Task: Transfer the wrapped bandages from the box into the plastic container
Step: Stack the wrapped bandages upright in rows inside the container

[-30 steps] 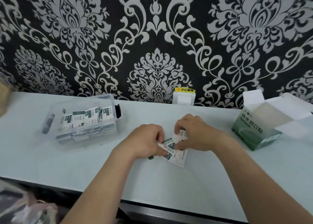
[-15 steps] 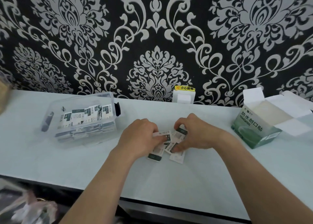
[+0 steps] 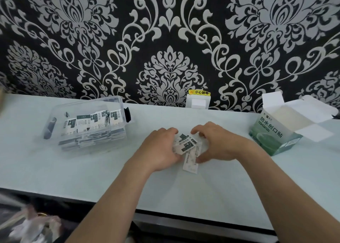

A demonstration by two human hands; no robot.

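Note:
A small loose pile of wrapped bandages (image 3: 186, 145), white with dark green labels, lies on the pale table (image 3: 211, 187) between my hands. My left hand (image 3: 160, 149) curls round the pile's left side, thumb at its near edge. My right hand (image 3: 220, 143) curls round its right side, thumb on a white wrapper that sticks out toward me. The clear plastic container (image 3: 120, 103) stands open at the left, holding several bandages (image 3: 92, 119). The green bandage box (image 3: 272, 136) lies at the right with its flaps open; no bandages show in its mouth.
A white wall socket (image 3: 198, 103) with a yellow warning label sits at the table's back edge. A black latch (image 3: 127, 114) juts from the container's right end and a dark one (image 3: 49, 128) from its left. Crumpled plastic (image 3: 27, 224) lies below the table's near-left edge.
My hands have opened apart slightly around the pile, and the bandages have been gathered closer together, with one white wrapper now sticking out toward me.

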